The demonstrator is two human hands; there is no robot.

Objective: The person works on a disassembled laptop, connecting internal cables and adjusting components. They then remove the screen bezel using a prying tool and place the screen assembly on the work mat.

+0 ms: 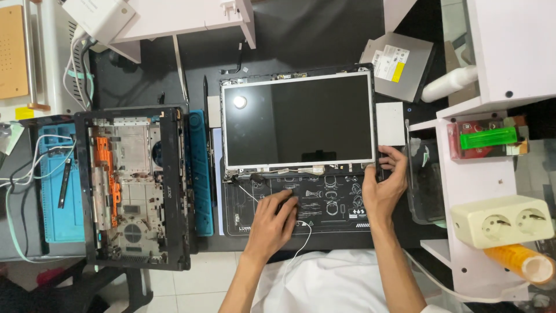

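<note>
screen panel (pixel 298 119) already out of its lid; left hand (pixel 272 220) flat, empty, below it, right hand (pixel 385 185) pinching its corner; cables still attached.

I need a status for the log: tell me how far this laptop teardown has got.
Done: the laptop base shell lies opened on the blue mat, the optical drive is out, and the screen panel lies bare, without bezel. In hand: the right hand grips the panel's lower right corner; the left hand rests on the black mat by a white cable. Left: the panel's lower edge looks still wired.
</note>
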